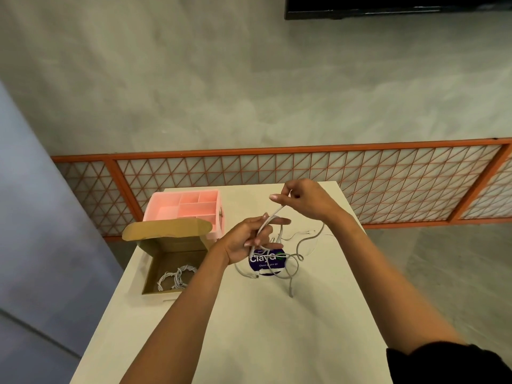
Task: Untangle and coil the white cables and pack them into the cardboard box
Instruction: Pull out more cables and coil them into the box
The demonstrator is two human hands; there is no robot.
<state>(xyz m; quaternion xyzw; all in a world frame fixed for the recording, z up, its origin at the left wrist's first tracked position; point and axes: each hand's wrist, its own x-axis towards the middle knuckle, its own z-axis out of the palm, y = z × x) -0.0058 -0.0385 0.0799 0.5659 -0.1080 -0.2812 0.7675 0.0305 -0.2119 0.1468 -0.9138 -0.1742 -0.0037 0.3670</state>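
Over the table's far half: we hold a white cable [273,215] between both hands, above the pale table [263,342].
Left hand [246,239]: lower and nearer the box. Its fingers are partly curled, with turns of the cable looped round them.
Right hand [304,199]: raised farther back and to the right. Thumb and forefinger pinch the cable, and the other fingers are curled in.
Cable run: one strand is stretched taut from our right pinch down to our left fingers. The rest hangs to the table as a loose tangle [290,289] right of centre, with plug ends lying free.
Cardboard box [174,245]: on the left of the table, lid flap open and tilted back.
Coiled cables [177,277]: white, already lying inside the box on its floor.
Pink organiser [166,206]: just behind the box at the far left, with several compartments.
Purple round label [266,263]: flat on the table under the tangle, partly hidden by our left hand.
Backdrop: an orange lattice panel [304,173] runs along the grey wall.
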